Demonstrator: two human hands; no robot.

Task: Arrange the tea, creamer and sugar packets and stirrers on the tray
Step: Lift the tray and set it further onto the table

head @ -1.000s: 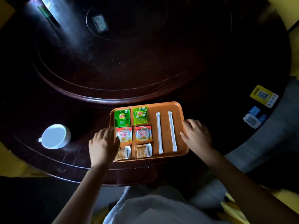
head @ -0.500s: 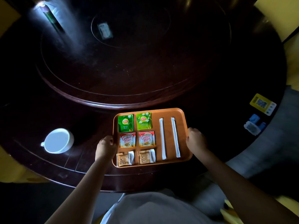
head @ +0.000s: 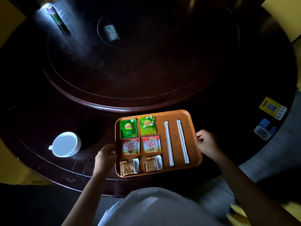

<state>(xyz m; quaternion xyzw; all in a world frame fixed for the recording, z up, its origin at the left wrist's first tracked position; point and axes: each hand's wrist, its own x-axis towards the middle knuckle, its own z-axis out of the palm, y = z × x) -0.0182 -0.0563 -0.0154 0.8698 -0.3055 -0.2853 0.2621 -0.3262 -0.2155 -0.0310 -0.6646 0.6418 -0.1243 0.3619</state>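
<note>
Orange tray [head: 177, 115] sat at the near edge of the dark round bench [head: 48, 115], just near of the raised turntable [head: 130, 70]. Left hand [head: 105, 158] was curled closed around the tray's left rim; right hand [head: 206, 143] was curled closed on the right rim, fingers folded over the edge.

Contents lay flat in a grid. Far row: dark green tea packet [head: 128, 128] and lighter green tea packet [head: 147, 125], side by side, apart. Middle row: two red-and-white creamer packets [head: 131, 145] [head: 152, 144]. Near row: two brown sugar packets [head: 129, 167] [head: 152, 163]. To the right of the packets, two white wrapped stirrers [head: 169, 143] [head: 182, 141] lay lengthwise, roughly parallel, not touching each other.

White cup [head: 66, 144] stood on the bench well left of the tray. A yellow card [head: 272, 108] and a blue-and-white item [head: 263, 130] lay at the right edge of the bench; details too dim to read.
</note>
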